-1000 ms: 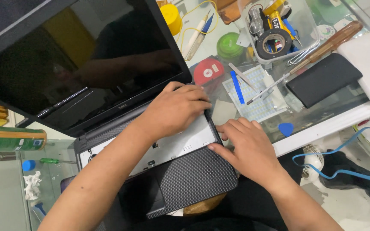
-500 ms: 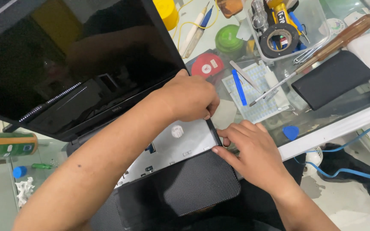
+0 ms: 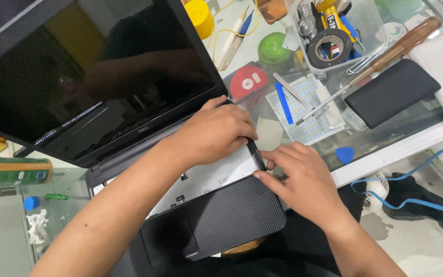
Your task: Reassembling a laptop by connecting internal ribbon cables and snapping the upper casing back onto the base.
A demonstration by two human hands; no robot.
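An open black laptop (image 3: 93,72) lies on a glass table, its screen dark. The keyboard is out, so the silver tray (image 3: 216,177) shows above the textured black palm rest (image 3: 232,215). My left hand (image 3: 214,133) lies across the base, fingers curled over the thin black frame at its right edge. My right hand (image 3: 303,177) meets it from the right. Its thumb and fingertips pinch that same edge just below the left hand's fingers.
Right of the laptop lie a blue pry tool (image 3: 283,102), tweezers, a wooden-handled screwdriver (image 3: 385,56), a black slab (image 3: 393,92) and a blue pick (image 3: 344,154). A clear box (image 3: 370,31) holds a tape roll. A blue cable (image 3: 411,190) trails low right. A green can (image 3: 11,172) lies left.
My left hand has slid to the laptop's right edge and curled its fingers over the frame. My right hand has moved up along that edge to meet it.
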